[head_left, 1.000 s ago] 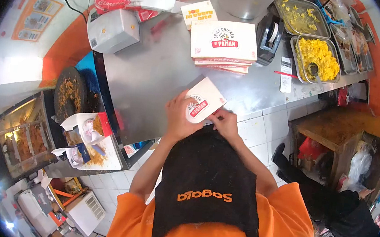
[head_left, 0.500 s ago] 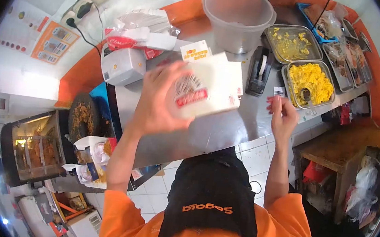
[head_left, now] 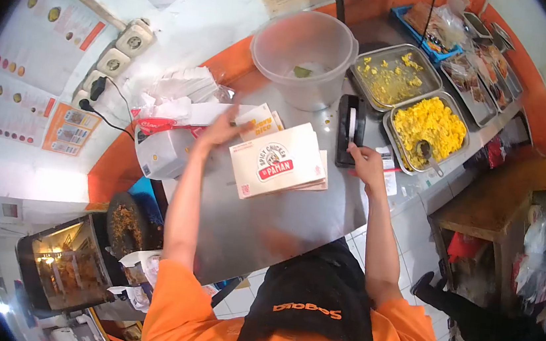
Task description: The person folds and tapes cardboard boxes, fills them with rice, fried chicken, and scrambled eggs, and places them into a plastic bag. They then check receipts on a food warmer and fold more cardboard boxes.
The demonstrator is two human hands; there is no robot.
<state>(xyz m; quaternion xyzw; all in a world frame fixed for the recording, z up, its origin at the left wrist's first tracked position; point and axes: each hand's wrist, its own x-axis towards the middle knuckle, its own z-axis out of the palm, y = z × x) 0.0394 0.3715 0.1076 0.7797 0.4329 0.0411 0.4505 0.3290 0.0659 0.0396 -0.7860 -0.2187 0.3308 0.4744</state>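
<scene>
A stack of flat printed cardboard boxes [head_left: 307, 164], cream with a red and black chicken logo, lies on the steel table. My left hand [head_left: 220, 130] is just behind it at the left, off the stack. Its somewhat blurred fingers stretch over cream cards with yellow lettering [head_left: 264, 123]. My right hand [head_left: 368, 166] is at the near end of a black tape dispenser [head_left: 350, 129], thumb and fingers pinched together. I cannot tell what lies between those fingertips. A small printed paper slip [head_left: 389, 181] lies beside that hand.
Behind stands a clear plastic tub [head_left: 304, 60]. To the right are a tray of yellow scrambled egg [head_left: 429, 127] with a spoon and a tray with egg scraps [head_left: 392, 80]. A white box [head_left: 161, 157] and plastic-wrapped packs [head_left: 185, 85] stand left. Another person's dark-clothed leg [head_left: 471, 311] shows right.
The boxes left my left hand and now lie on the table; that hand moved back to the lettered cards. My right hand moved to the tape dispenser. The camera view has shifted.
</scene>
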